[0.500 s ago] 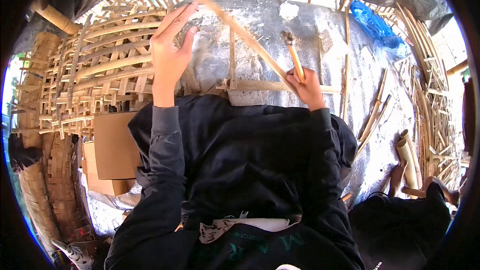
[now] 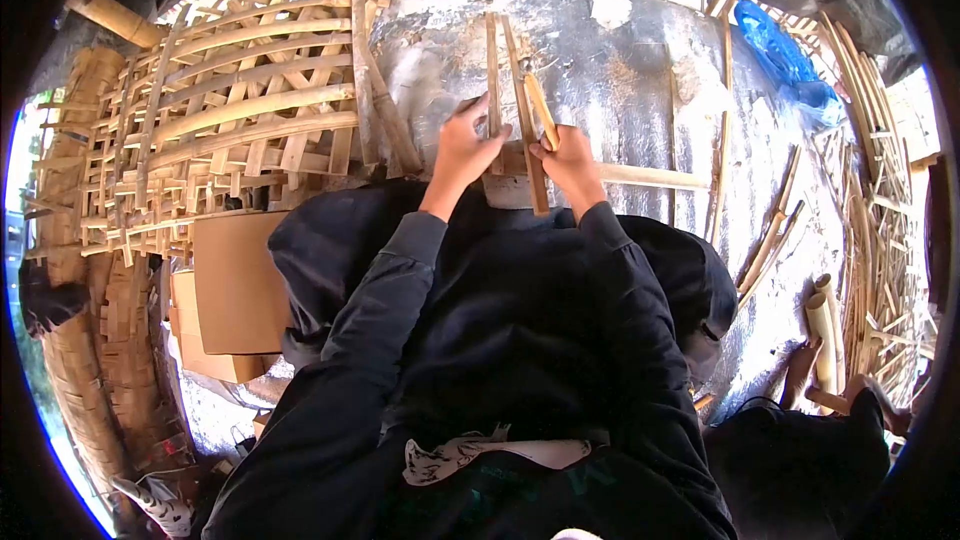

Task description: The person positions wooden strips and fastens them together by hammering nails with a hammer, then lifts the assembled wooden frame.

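Two risks, by judgement: sideways skew of the right strip (image 2: 537, 190) across the crosspiece (image 2: 650, 177), from uneven support; lesser slip at the right hand (image 2: 572, 162), from a grip shared with the wooden-handled tool (image 2: 541, 110). Right strip: long, between both hands, against the right thumb. Left strip (image 2: 492, 55): shorter, pinched between thumb and fingers of the left hand (image 2: 458, 148), upper length beyond the grip. Tool handle: clasped in right-hand fingers, slanting outward.

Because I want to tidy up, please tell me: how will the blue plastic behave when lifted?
The blue plastic will probably droop, since it lies in loose crumples. It is likely light for its bulk, as it looks thin. Its shine suggests it may be slippery.
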The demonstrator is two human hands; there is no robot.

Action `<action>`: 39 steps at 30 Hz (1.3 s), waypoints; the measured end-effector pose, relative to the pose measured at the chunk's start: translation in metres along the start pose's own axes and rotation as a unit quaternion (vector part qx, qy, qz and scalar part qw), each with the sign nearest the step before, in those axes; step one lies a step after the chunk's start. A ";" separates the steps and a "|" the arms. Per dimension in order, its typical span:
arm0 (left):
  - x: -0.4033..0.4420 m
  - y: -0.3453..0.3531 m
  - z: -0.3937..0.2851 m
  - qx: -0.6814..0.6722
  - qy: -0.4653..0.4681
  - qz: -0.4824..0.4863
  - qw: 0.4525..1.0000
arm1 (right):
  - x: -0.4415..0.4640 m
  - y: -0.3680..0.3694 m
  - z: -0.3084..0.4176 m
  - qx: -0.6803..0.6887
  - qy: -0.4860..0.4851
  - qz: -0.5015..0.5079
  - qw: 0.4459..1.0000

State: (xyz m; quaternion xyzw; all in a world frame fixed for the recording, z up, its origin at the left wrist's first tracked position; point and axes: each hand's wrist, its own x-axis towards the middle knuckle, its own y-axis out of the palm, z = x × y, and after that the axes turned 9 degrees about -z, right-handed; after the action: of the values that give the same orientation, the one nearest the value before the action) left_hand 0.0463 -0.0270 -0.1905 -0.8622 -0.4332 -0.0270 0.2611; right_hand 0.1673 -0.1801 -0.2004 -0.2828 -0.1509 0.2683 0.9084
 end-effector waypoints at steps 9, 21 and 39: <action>-0.007 0.010 0.025 0.023 0.070 0.015 0.997 | -0.011 -0.001 0.012 -0.018 -0.049 0.004 0.999; -0.007 0.010 0.029 0.046 0.085 0.017 0.995 | -0.023 0.012 0.009 0.055 -0.148 -0.057 0.986; -0.006 0.012 0.027 0.041 0.051 0.031 0.997 | -0.016 0.013 0.011 0.026 -0.161 -0.053 0.985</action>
State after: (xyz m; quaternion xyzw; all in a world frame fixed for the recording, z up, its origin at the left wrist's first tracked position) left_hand 0.0470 -0.0244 -0.2200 -0.8614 -0.3927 -0.0449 0.3190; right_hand 0.1444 -0.1762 -0.2014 -0.2042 -0.3032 0.2660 0.8920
